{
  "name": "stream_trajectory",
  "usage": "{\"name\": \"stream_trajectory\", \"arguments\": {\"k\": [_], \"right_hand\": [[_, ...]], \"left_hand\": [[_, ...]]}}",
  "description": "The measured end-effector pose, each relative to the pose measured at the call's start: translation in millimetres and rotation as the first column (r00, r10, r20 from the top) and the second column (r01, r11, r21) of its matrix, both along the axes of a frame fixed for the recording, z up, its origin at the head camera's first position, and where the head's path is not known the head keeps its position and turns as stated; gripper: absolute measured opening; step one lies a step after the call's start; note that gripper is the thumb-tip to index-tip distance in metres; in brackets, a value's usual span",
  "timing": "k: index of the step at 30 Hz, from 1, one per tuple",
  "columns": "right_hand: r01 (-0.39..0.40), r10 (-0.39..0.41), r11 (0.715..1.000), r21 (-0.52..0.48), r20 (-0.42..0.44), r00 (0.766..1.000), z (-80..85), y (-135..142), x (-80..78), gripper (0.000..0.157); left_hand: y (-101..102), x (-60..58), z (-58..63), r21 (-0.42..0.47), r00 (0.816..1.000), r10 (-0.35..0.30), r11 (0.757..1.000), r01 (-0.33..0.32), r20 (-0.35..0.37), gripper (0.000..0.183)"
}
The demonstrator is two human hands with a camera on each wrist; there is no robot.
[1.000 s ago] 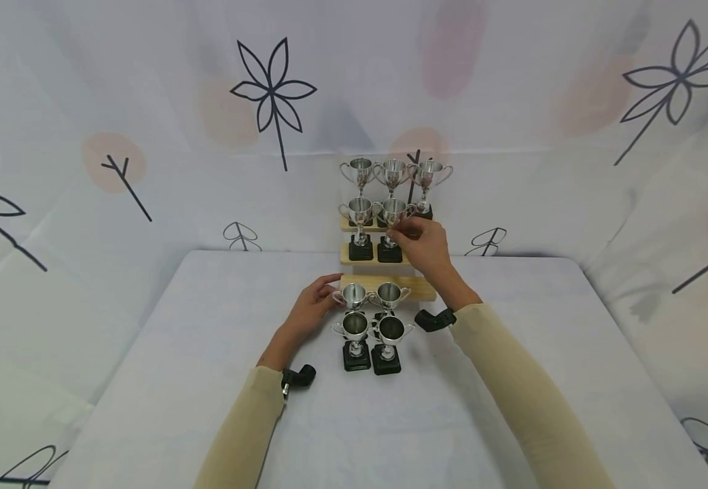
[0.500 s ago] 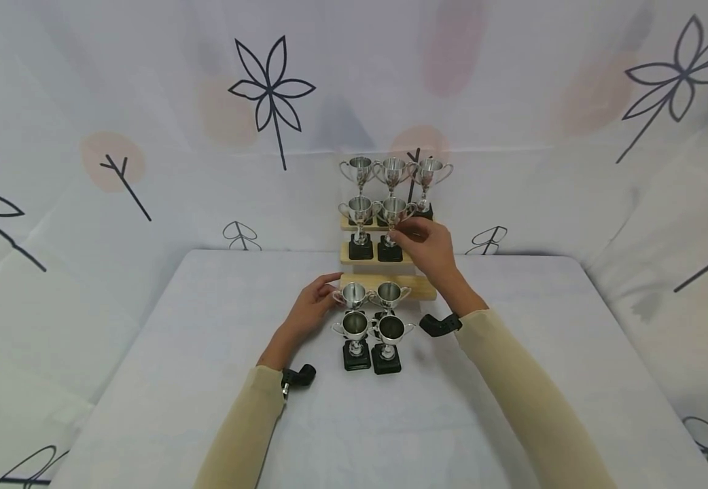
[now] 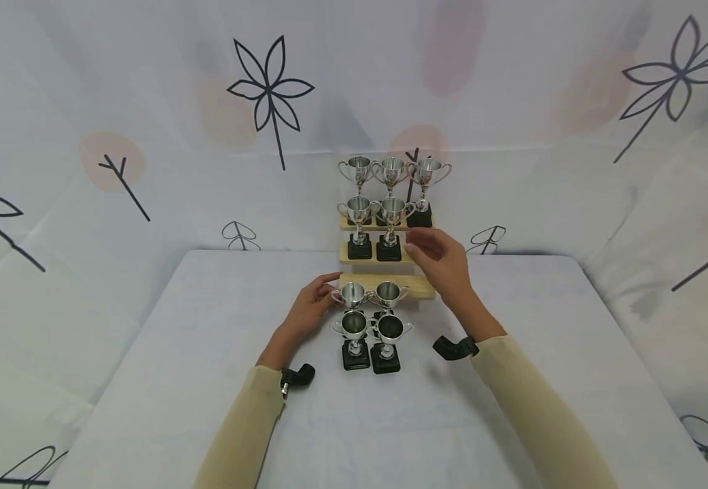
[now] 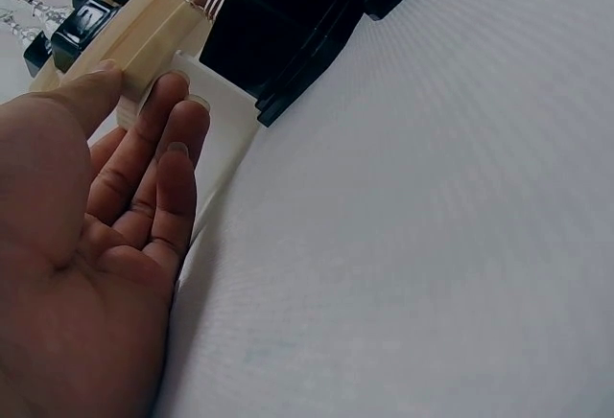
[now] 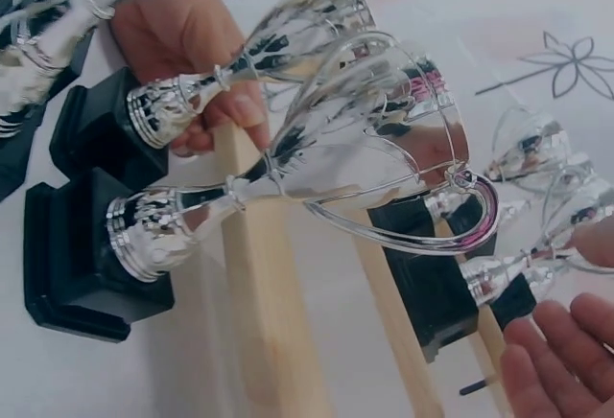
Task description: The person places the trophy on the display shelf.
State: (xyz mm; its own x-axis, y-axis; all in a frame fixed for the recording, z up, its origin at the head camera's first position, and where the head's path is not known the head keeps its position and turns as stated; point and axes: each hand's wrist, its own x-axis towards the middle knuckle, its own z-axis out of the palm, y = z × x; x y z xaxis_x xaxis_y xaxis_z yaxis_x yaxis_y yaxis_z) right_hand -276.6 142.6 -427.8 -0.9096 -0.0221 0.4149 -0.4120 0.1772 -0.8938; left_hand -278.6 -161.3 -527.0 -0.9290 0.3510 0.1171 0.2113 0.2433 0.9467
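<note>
Left hand gripping wooden stand, right hand released just beside silver trophy on middle tier, four trophies upright on white surface in front.

Free room above the bottom step — four trophies in the way in front

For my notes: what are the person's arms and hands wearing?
The left hand and right hand are ungloved. The left sleeve and right sleeve are long, plain khaki-beige. Each wrist bears a black, stubby device: left unit, right unit. A thin dark line, perhaps a cable, edges the left sleeve.
</note>
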Motion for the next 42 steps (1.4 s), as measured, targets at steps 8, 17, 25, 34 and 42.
{"name": "stream_trajectory", "arguments": {"k": [8, 17, 25, 34, 42], "right_hand": [[-0.088, 0.088, 0.996, 0.002, -0.07, 0.994, -16.8, 9.1, 14.8, 0.036], [-0.314, 0.314, 0.949, 0.014, -0.032, 0.949, -31.3, 19.3, 26.9, 0.046], [-0.461, 0.461, 0.888, 0.002, -0.016, 0.888, -45.3, 25.3, 32.0, 0.058], [-0.469, 0.468, 0.88, 0.078, 0.037, 0.883, -56.4, 21.9, 32.1, 0.067], [-0.401, 0.386, 0.908, 0.122, 0.13, 0.913, -64.5, 9.0, 35.7, 0.055]], "left_hand": [[0.5, -0.3, 0.4, 0.014, 1.0, 0.002, 1.0, -0.002, 0.013, 0.049], [0.2, -0.1, -0.1, 0.014, 1.0, 0.002, 1.0, -0.002, 0.022, 0.049], [1.4, -1.1, -2.3, 0.002, 1.0, 0.001, 1.0, -0.001, 0.008, 0.05], [1.1, -0.4, -3.8, 0.006, 1.0, 0.003, 1.0, -0.003, 0.002, 0.05], [-0.5, -0.6, -1.0, -0.005, 1.0, -0.002, 1.0, 0.002, -0.002, 0.049]]}}
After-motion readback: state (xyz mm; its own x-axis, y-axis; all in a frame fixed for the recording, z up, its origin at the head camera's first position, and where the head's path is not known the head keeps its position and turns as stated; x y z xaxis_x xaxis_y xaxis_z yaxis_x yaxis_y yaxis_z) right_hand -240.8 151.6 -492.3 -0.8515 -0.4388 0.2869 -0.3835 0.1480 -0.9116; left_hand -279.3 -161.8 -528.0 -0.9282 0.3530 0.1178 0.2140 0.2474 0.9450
